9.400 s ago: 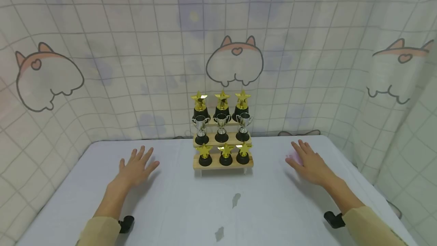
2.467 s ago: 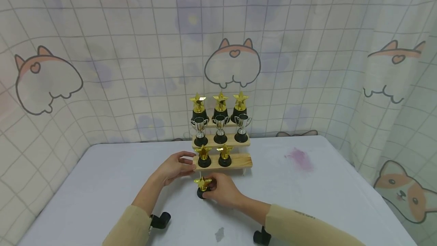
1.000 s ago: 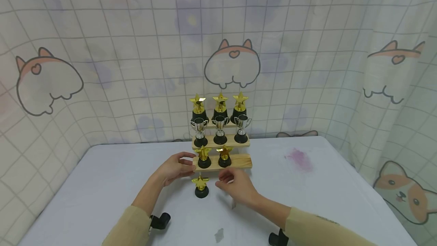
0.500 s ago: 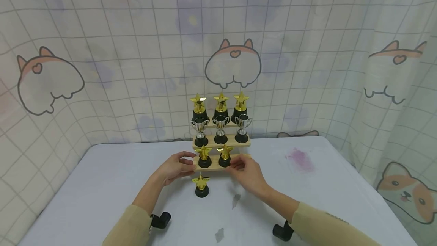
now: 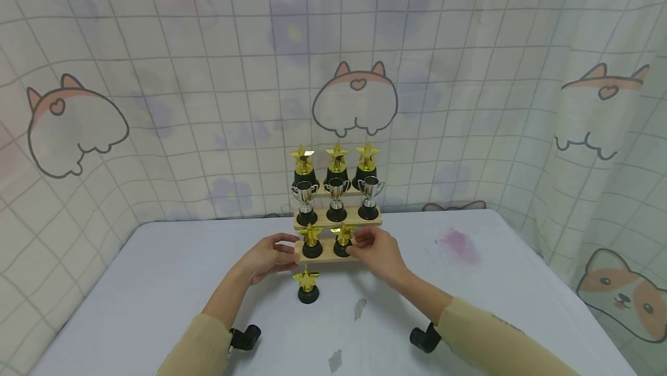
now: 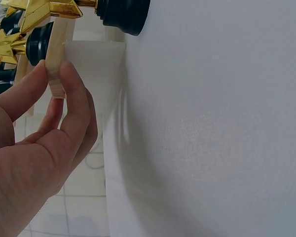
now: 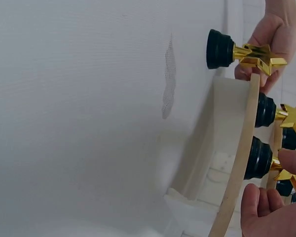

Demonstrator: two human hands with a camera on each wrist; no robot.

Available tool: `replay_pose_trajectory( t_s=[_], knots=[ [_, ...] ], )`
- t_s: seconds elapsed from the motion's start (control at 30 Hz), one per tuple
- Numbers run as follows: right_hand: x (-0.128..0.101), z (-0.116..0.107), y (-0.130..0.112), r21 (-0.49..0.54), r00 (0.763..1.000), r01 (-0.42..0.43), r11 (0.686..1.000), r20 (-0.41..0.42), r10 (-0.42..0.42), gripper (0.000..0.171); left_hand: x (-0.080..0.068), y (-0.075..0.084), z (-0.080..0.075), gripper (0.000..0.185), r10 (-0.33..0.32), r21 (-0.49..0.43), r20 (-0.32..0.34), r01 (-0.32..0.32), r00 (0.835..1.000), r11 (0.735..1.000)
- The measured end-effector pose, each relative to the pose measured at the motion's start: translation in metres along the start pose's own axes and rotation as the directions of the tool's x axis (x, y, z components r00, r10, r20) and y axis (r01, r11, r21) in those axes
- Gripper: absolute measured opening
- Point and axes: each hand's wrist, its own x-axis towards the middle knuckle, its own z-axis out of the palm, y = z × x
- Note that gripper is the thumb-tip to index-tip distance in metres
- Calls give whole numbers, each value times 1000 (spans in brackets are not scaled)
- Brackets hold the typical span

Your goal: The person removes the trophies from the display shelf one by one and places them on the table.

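Left hand (image 5: 271, 259): pinching the left end of the bottom shelf board (image 5: 327, 252), thumb on top, index finger under; the other fingers are partly hidden behind. Right hand (image 5: 379, 254): thumb and fingers set narrowly around the right-hand gold star trophy (image 5: 342, 248) on that board. Contact is hard to make out; can't tell if it's gripped. Right wrist view has the thumb over part of its star, fingers apart from its black base, hand cut off at the frame edge. Board's right end is mostly covered by this hand in the head view.

Left-hand gold star trophy (image 5: 312, 248) upright on the same board. Loose gold star trophy (image 5: 308, 294) upright on the white table (image 5: 177, 283), in front of the board; its star tip is cropped in the left wrist view.

Middle tier: 3 silver cups (image 5: 336, 189). Top tier: 3 larger star trophies (image 5: 337, 161), bases partly blocked by the cups; top board (image 5: 352, 191) shows only in slivers. Sleeves (image 5: 200, 346) cut off by the bottom edge.
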Motion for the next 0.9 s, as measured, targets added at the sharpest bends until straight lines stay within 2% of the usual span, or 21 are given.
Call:
replay_pose_trajectory(
  t_s=[0.6, 0.9],
  knots=[
    [14, 10, 1, -97, 998, 8, 995, 69, -2, 34, 0, -1, -1, 49, 4, -6, 6, -4, 1000, 1000],
    [14, 13, 1, -128, 997, -5, 992, 71, 14, 34, 0, -2, -1, 49, 3, -8, 6, -3, 1000, 1000]
  ],
)
